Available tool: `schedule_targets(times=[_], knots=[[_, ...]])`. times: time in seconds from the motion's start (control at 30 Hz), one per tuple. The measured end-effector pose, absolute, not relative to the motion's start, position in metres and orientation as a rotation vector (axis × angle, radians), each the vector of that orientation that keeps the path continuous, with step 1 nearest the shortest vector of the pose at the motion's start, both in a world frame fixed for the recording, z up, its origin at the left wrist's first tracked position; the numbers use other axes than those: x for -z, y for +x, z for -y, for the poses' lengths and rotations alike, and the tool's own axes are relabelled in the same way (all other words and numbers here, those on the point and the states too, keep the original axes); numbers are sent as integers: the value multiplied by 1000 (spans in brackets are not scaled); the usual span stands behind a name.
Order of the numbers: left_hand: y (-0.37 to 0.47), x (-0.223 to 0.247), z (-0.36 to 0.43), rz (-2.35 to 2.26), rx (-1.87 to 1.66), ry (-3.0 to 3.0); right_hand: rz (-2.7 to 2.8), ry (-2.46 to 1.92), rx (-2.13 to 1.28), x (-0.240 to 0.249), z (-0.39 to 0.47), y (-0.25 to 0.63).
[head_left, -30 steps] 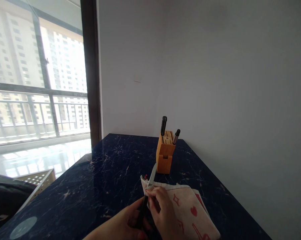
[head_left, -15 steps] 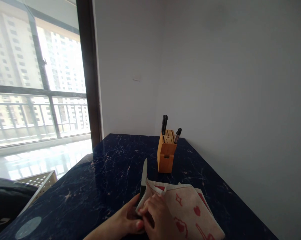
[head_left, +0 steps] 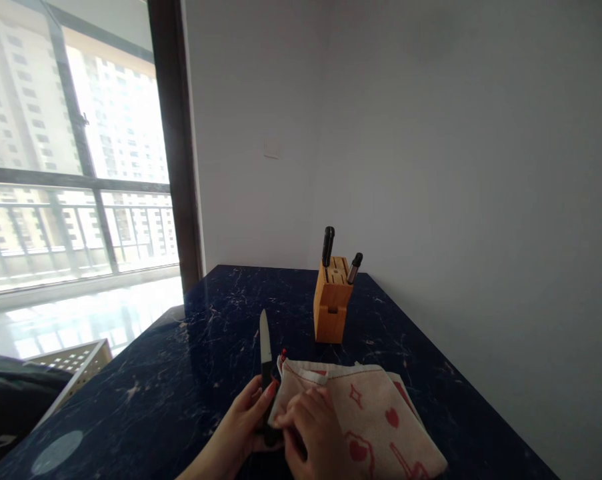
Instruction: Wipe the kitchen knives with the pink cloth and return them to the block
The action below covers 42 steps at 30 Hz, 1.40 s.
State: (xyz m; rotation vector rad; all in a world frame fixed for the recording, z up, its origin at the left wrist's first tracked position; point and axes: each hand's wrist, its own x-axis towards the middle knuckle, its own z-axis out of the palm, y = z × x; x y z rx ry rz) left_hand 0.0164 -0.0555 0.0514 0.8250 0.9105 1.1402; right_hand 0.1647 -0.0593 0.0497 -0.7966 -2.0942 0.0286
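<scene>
A kitchen knife with a pale blade and black handle points away from me, its tip up. Around its handle, my left hand is closed, thumb along the side. My right hand pinches the folded edge of a white cloth with red heart and star prints. That edge lies against the knife's handle, beside my left fingers. The rest of the cloth spreads to the right over the dark blue table. My right fingertips are partly hidden in the folds.
Beyond the cloth stands a wooden knife block holding a black-handled knife and another dark-handled tool. A perforated crate with dark fabric sits left of the table. A wall runs along the right.
The knife has shifted left and its blade now leans leftward. My left hand's grip on the handle shows more clearly. The cloth's left corner has been drawn slightly left too.
</scene>
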Motion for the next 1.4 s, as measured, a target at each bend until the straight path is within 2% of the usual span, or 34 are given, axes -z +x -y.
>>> schedule_targets(times=[0.2, 0.43, 0.7, 0.83, 1.07, 1.23, 1.4], knots=[[7, -58, 57, -854, -1175, 934, 1937, -818, -58, -68, 65, 176], [15, -47, 67, -678, -915, 1123, 1962, -821, -106, -64, 61, 174], [10, -56, 69, -469, -849, 841, 2072, -815, -147, -60, 65, 168], [9, -63, 69, -434, -802, 758, 2157, -849, -48, -56, 64, 166], [17, -60, 66, -558, -834, 698, 2414, -647, 305, -36, 53, 161], [18, -67, 71, -553, -820, 807, 2297, -865, 58, -41, 60, 162], [13, -64, 74, -706, -796, 1089, 2065, -907, 36, -59, 65, 165]])
